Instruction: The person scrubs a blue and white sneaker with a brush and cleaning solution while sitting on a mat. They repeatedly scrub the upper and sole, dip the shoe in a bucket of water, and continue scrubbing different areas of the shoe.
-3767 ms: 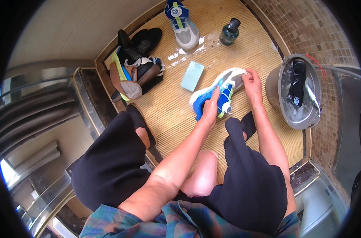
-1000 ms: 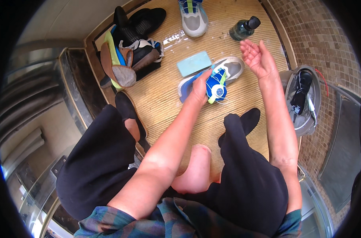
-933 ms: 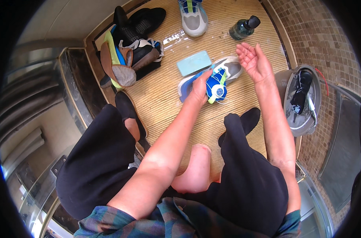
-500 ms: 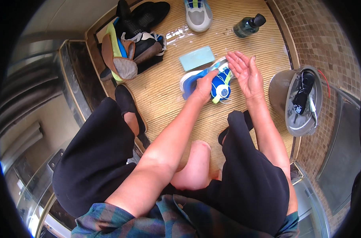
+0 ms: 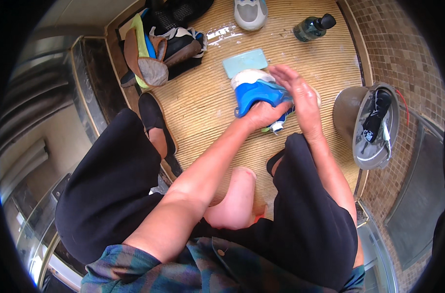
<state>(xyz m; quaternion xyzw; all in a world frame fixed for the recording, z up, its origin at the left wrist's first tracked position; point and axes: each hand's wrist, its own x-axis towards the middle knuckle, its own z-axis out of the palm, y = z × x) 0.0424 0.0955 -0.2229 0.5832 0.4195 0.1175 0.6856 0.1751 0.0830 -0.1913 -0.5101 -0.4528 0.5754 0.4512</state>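
My left hand (image 5: 264,115) grips a blue and white sneaker (image 5: 257,91) by its opening, with the fingers hidden in or behind the shoe. The sneaker is held tilted, its blue heel and side showing and its laces hanging below. Against the shoe's far right side, my right hand (image 5: 306,102) has its fingers stretched out and looks wet; whether it touches the shoe I cannot tell. Just beyond the sneaker lies a light blue rectangular block (image 5: 245,61). A second sneaker (image 5: 250,15), grey and white at the toe, stands at the far edge.
A dark green bottle (image 5: 309,30) with a black cap stands far right. On the right, a grey bucket (image 5: 345,117) contains a dark item. Several shoe pieces (image 5: 154,72) are heaped far left. A smooth pink object (image 5: 236,199) sits between my knees on the ribbed mat (image 5: 203,134).
My left hand has turned the sneaker, so its heel and side now face up. My right hand has rolled from palm up to edge-on and come in beside the shoe.
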